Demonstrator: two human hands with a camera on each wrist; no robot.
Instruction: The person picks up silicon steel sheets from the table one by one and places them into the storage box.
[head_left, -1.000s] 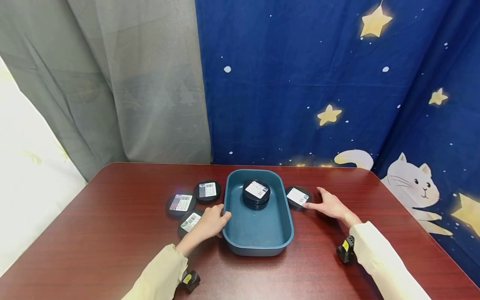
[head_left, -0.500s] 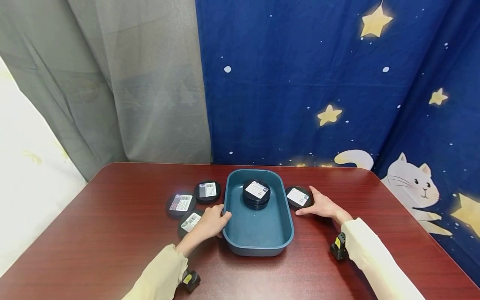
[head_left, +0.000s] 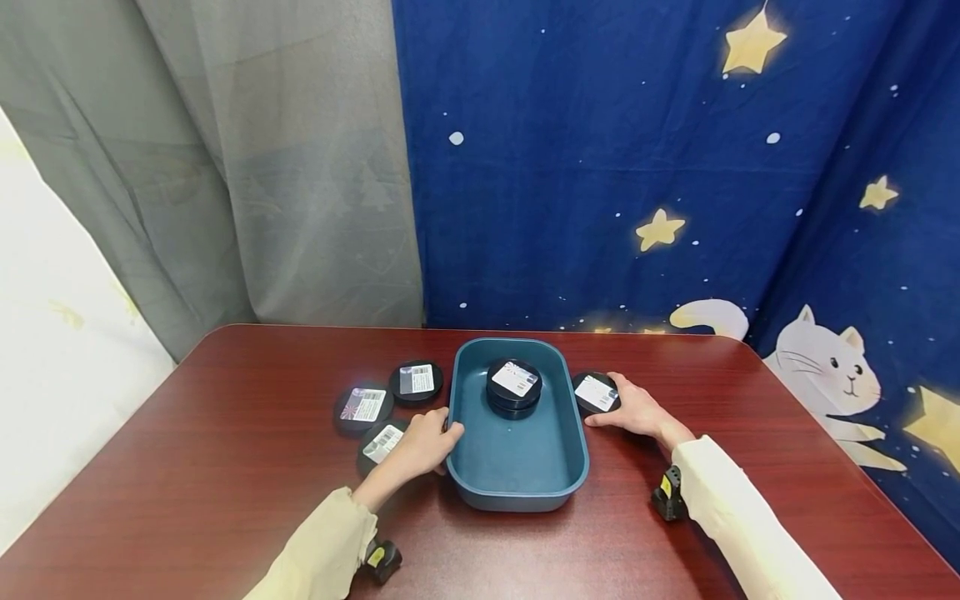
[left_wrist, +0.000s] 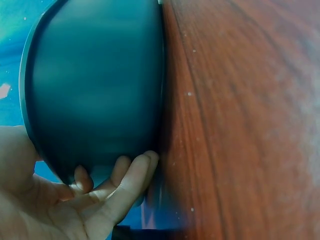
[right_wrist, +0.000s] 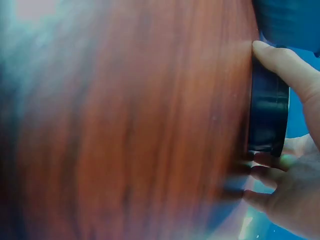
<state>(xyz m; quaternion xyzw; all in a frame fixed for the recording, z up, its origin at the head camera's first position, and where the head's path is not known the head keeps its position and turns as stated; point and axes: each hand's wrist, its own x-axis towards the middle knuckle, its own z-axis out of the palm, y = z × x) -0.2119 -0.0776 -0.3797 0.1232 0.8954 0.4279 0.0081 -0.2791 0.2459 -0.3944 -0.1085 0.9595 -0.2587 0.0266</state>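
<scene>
A deep teal rectangular bin (head_left: 512,467) stands upright in the middle of the table, its left rim held by my left hand (head_left: 420,443). In the left wrist view the thumb (left_wrist: 15,160) lies at the rim and the fingers bend against the outer wall. A flat round black container (head_left: 596,392) with a white label lies just right of the bin. My right hand (head_left: 637,412) grips its sides, thumb near and fingers far; the right wrist view shows this black container (right_wrist: 268,107) on the table between them. Inside the bin is a stack of similar black containers (head_left: 513,388).
Left of the bin lie more labelled round black containers: one at the back (head_left: 416,382), one farther left (head_left: 363,408), and one partly hidden by my left hand (head_left: 381,443). The reddish-brown table (head_left: 225,467) ends at curtains behind (head_left: 600,167).
My right hand has moved left and closed its thumb and fingers around the black container right of the bin. The left hand and bin have stayed put.
</scene>
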